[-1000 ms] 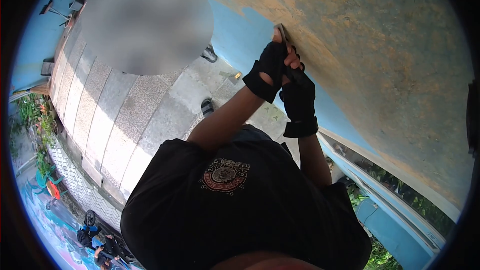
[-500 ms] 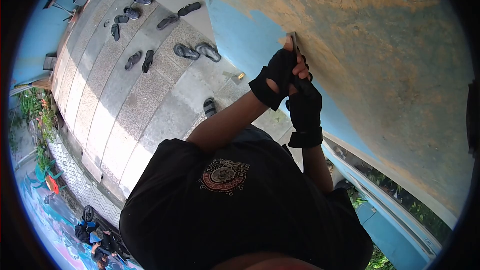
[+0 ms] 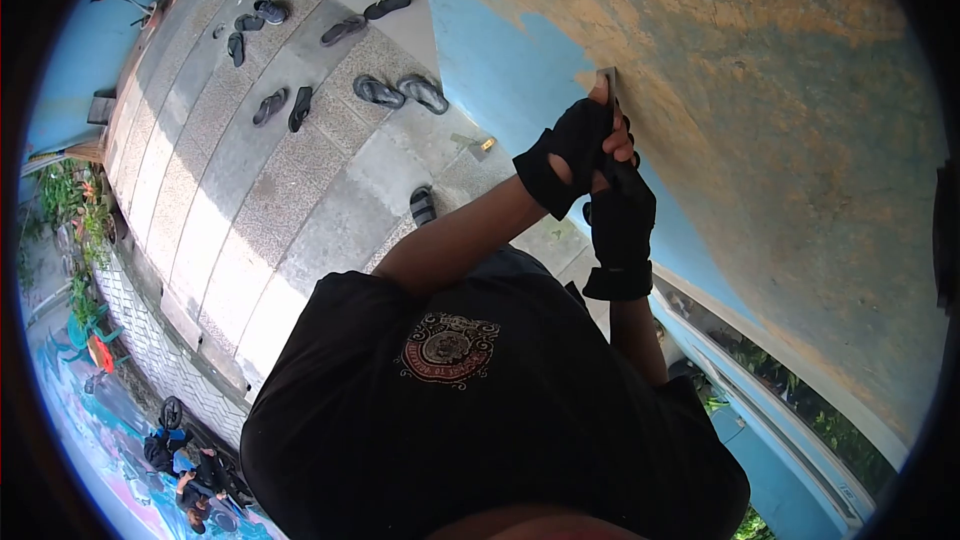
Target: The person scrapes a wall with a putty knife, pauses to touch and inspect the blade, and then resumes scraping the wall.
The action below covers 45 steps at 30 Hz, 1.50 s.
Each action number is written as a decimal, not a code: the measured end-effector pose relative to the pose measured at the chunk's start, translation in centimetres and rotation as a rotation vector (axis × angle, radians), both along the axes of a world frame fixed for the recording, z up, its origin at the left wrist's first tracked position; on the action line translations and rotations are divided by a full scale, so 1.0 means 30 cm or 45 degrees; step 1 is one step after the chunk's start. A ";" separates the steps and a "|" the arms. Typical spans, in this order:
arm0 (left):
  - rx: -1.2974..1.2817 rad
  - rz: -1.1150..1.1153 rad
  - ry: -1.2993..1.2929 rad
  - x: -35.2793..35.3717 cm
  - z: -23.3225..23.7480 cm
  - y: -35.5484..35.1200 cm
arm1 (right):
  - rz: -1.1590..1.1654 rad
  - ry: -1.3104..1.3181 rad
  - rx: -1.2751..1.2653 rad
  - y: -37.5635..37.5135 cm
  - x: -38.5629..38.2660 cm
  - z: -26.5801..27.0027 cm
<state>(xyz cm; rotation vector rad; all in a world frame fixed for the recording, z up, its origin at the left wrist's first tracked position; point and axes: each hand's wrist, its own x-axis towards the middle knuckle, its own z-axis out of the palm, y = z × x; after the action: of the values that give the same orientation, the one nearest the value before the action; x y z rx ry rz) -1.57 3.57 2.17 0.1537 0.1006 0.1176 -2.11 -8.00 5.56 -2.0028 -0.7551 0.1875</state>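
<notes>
A flat, narrow scraper-like tool [image 3: 611, 83] touches the wall [image 3: 760, 90], where tan, patchy plaster meets blue paint. My left hand [image 3: 582, 140], in a black fingerless glove, is closed round the tool, with bare fingertips showing. Just below it my right hand [image 3: 622, 212], gloved the same way, is closed at the tool's lower part, and the two hands touch. The grip end of the tool is hidden by the gloves.
Several sandals and shoes [image 3: 380, 91] lie on the paved floor [image 3: 270, 175]. A small yellow item [image 3: 487, 144] lies near the wall's foot. Plants [image 3: 85, 205] line the left side. A person [image 3: 200, 485] is at the lower left near a motorcycle.
Both hands and the tool have shifted slightly right in the view. The floor and sandals have also moved slightly in the view.
</notes>
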 end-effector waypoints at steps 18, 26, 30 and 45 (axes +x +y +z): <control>0.010 0.025 -0.040 0.020 -0.034 0.009 | -0.024 0.284 0.010 -0.011 0.012 -0.016; 0.031 0.038 -0.019 0.020 -0.021 0.017 | 0.022 0.139 0.008 0.028 0.027 0.014; -0.056 0.184 0.000 0.017 -0.026 0.045 | 0.041 0.127 -0.066 0.018 0.018 -0.010; 0.009 0.083 -0.006 0.008 -0.056 0.007 | 0.027 0.216 -0.158 -0.022 0.004 -0.005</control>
<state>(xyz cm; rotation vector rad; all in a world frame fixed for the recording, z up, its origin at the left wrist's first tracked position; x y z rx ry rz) -1.33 3.77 0.50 0.1571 0.1007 0.1836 -1.99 -8.65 5.42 -2.0655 -0.6703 0.4208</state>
